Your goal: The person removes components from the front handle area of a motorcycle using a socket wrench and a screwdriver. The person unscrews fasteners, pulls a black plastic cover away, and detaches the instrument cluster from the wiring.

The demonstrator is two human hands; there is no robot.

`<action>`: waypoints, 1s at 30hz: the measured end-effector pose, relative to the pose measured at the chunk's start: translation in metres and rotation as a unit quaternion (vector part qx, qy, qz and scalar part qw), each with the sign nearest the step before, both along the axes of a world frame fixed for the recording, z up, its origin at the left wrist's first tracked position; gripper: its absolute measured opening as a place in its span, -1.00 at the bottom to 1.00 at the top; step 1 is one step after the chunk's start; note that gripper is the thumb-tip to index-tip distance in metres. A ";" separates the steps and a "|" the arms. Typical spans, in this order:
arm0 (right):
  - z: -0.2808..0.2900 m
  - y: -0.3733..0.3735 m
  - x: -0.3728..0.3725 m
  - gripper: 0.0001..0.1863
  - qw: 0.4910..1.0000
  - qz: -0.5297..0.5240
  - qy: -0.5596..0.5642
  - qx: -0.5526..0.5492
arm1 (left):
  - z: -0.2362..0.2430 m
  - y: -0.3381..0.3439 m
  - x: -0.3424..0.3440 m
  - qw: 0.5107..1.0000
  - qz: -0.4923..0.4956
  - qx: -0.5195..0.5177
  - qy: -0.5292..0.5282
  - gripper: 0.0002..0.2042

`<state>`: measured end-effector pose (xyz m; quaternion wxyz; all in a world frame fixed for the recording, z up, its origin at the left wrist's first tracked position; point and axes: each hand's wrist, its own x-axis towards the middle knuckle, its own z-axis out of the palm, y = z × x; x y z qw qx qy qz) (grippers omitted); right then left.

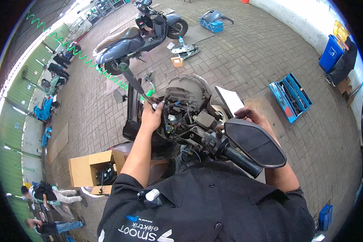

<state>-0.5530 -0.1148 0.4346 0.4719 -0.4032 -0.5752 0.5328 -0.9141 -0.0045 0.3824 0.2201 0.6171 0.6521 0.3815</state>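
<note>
In front of me stands a scooter's front end with its cover off, showing bundled wiring (173, 119) and a dusty rounded housing (187, 90). My left hand (151, 117) is closed at the lower end of a dark mirror stem (138, 86), left of the wiring. On the other side, my right hand (254, 117) has bent fingers beside a white panel (230, 101). Part of that hand is hidden behind the black right mirror (254, 143), so what it touches does not show. Below the mirror runs the black handlebar grip (242, 161).
A blue toolbox (291, 98) lies open on the right. An open cardboard box (97, 171) with black parts stands at left. Ahead is another scooter (137, 42); a green coiled hose (80, 56) stretches across the left. A person (345, 60) is by a blue bin (330, 52).
</note>
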 end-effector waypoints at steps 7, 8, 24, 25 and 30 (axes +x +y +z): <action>-0.002 -0.001 -0.001 -0.50 1.000 0.002 0.005 -0.020 | 0.004 -0.007 0.002 0.942 -0.174 0.144 0.250 -0.69; 0.000 -0.001 -0.002 -0.50 1.000 -0.007 -0.007 -0.015 | -0.001 -0.006 -0.001 0.950 -0.160 0.133 0.232 -0.63; -0.008 0.000 -0.002 -0.56 1.000 -0.011 0.002 -0.015 | -0.020 0.015 -0.010 0.995 0.040 0.019 -0.094 -0.61; -0.009 0.001 0.000 -0.55 1.000 -0.008 -0.006 -0.012 | -0.012 0.011 -0.005 0.996 0.041 0.015 -0.074 -0.61; -0.004 0.001 0.003 -0.55 0.998 -0.001 -0.048 -0.028 | 0.002 0.005 -0.005 0.991 -0.063 0.017 0.114 -0.66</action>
